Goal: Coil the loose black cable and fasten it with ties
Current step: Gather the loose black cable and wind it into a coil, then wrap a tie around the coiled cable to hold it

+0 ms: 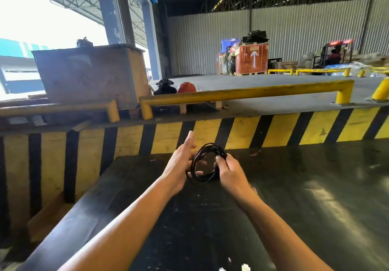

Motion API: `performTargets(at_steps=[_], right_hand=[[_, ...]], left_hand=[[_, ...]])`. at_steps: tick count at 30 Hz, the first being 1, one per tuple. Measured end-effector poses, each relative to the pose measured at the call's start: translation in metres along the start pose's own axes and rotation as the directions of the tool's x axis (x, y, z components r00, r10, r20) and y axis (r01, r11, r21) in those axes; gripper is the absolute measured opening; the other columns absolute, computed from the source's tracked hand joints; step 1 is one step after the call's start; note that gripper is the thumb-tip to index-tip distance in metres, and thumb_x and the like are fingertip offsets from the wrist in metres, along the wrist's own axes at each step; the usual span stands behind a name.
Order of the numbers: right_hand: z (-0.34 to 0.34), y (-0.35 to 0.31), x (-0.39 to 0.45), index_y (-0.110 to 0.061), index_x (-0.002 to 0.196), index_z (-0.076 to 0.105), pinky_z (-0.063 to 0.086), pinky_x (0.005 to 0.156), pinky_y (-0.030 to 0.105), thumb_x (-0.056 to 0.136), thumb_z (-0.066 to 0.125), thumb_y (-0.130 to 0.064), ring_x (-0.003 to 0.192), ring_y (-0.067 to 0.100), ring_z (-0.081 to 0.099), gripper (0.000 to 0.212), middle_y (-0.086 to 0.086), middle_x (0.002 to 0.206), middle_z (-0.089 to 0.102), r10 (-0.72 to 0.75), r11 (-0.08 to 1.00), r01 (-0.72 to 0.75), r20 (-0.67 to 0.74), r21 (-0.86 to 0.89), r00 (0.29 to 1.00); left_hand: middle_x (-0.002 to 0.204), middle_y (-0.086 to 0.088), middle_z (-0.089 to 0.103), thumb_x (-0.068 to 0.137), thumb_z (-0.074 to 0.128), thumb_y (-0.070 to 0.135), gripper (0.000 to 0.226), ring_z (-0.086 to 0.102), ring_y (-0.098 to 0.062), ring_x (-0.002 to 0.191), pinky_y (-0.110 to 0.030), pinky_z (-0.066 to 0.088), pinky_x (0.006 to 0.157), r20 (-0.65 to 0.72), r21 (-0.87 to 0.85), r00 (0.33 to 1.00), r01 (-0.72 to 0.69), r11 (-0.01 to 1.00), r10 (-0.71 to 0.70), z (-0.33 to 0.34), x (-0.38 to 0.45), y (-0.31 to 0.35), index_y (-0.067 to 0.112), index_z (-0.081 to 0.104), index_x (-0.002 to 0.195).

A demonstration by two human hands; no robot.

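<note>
The black cable is wound into a small round coil of several loops, held upright above the dark table. My right hand is closed on the coil's right side, fingers curled around the strands. My left hand supports the coil's left and lower edge, with its fingers stretched forward and the thumb under the loops. A loose cable end shows at the coil's bottom, near my right hand. No ties are visible in either hand.
A yellow-and-black striped wall rises just behind the table. Yellow guard rails stand on the raised floor above it. Small white scraps lie at the table's near edge. A forklift and stacked crates stand far back.
</note>
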State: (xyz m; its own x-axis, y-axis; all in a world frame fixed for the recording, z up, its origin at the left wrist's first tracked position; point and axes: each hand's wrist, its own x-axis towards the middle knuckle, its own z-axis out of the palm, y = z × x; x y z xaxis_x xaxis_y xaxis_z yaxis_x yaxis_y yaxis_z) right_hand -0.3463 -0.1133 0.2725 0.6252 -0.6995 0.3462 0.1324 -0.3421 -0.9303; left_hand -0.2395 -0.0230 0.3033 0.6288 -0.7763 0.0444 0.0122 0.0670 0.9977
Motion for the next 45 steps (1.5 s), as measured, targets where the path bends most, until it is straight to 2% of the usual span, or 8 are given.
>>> performTargets(at_steps=[6,8,11,18,26,34,39,45], right_hand=[[0.003,0.033,-0.028,-0.016,0.077,0.055,0.04,0.063,0.023,0.1,0.042,-0.022,0.075,0.015,0.055,0.028,0.0,0.077,0.059,0.234,0.972,-0.229,-0.163,0.05,0.958],[0.006,0.041,-0.037,-0.014,0.074,0.053,0.039,0.062,0.023,0.1,0.042,-0.02,0.075,0.017,0.053,0.028,0.001,0.075,0.057,0.283,0.959,-0.281,-0.21,0.04,0.936],[0.011,0.048,-0.047,-0.005,0.091,0.057,0.042,0.069,0.027,0.1,0.041,-0.017,0.084,0.02,0.056,0.022,0.006,0.085,0.06,0.324,0.945,-0.326,-0.202,0.028,0.924],[0.013,0.06,-0.053,-0.013,0.08,0.053,0.034,0.053,0.01,0.1,0.043,-0.019,0.075,0.015,0.051,0.023,-0.007,0.073,0.053,0.221,0.957,-0.233,-0.09,-0.17,0.971],[-0.009,0.082,-0.047,-0.014,0.085,0.052,0.049,0.054,0.025,0.1,0.042,-0.018,0.064,0.011,0.052,0.018,0.005,0.076,0.053,0.301,0.953,-0.304,0.131,0.002,0.945],[-0.01,0.167,-0.075,-0.017,0.081,0.054,0.049,0.057,0.021,0.093,0.059,-0.028,0.069,0.009,0.062,0.017,-0.003,0.075,0.064,0.55,0.803,-0.594,0.439,-0.046,0.711],[0.002,0.247,-0.103,-0.024,0.096,0.055,0.041,0.089,0.031,0.089,0.053,-0.031,0.105,0.022,0.058,0.01,0.001,0.108,0.063,0.636,0.593,-0.21,0.293,-0.777,0.714],[0.033,0.284,-0.126,-0.015,0.115,0.053,0.046,0.081,0.036,0.096,0.043,-0.024,0.103,0.031,0.06,0.023,0.01,0.122,0.045,0.599,0.522,-0.303,0.09,-0.797,0.796]], left_hand=[[0.115,-0.004,0.059,0.05,0.068,0.069,0.087,0.059,-0.023,0.108,-0.051,0.051,0.086,0.062,-0.394,0.989,0.147,0.907,-0.134,-0.008,-0.039,-0.064,0.025,0.045,0.123],[0.109,-0.002,0.064,0.053,0.075,0.068,0.076,0.06,-0.018,0.103,-0.052,0.049,0.088,0.08,-0.345,0.988,0.151,0.927,-0.131,0.0,-0.051,-0.078,0.021,0.053,0.109],[0.113,0.005,0.063,0.056,0.081,0.053,0.099,0.061,-0.008,0.099,-0.04,0.05,0.085,0.036,-0.12,0.992,0.122,0.985,-0.119,0.015,-0.059,-0.087,0.018,0.036,0.137],[0.051,-0.001,0.056,0.077,0.073,0.006,0.012,0.05,-0.01,0.045,-0.033,0.051,0.061,0.005,-0.175,0.984,0.179,0.968,-0.18,0.002,-0.031,-0.09,0.008,0.063,0.072],[0.042,0.005,0.036,0.066,0.075,0.028,0.027,0.038,-0.008,0.038,-0.025,0.05,0.049,0.055,-0.361,0.99,0.14,0.922,-0.129,0.012,-0.011,-0.108,0.017,0.051,0.06],[0.041,0.014,0.034,0.088,0.062,0.04,0.023,0.03,-0.004,0.035,-0.024,0.034,0.037,-0.238,-0.029,0.953,0.183,0.983,-0.184,-0.016,-0.025,-0.178,0.017,0.065,0.091],[0.042,0.015,0.044,0.091,0.056,0.029,0.019,0.03,-0.008,0.041,-0.023,0.035,0.037,-0.386,0.251,0.909,0.269,0.93,-0.159,-0.071,-0.051,-0.213,0.032,0.073,0.101],[0.037,0.01,0.045,0.083,0.059,0.029,0.02,0.032,-0.009,0.032,-0.019,0.033,0.036,-0.468,0.447,0.873,0.369,0.815,-0.138,-0.115,-0.087,-0.219,0.033,0.077,0.076]])
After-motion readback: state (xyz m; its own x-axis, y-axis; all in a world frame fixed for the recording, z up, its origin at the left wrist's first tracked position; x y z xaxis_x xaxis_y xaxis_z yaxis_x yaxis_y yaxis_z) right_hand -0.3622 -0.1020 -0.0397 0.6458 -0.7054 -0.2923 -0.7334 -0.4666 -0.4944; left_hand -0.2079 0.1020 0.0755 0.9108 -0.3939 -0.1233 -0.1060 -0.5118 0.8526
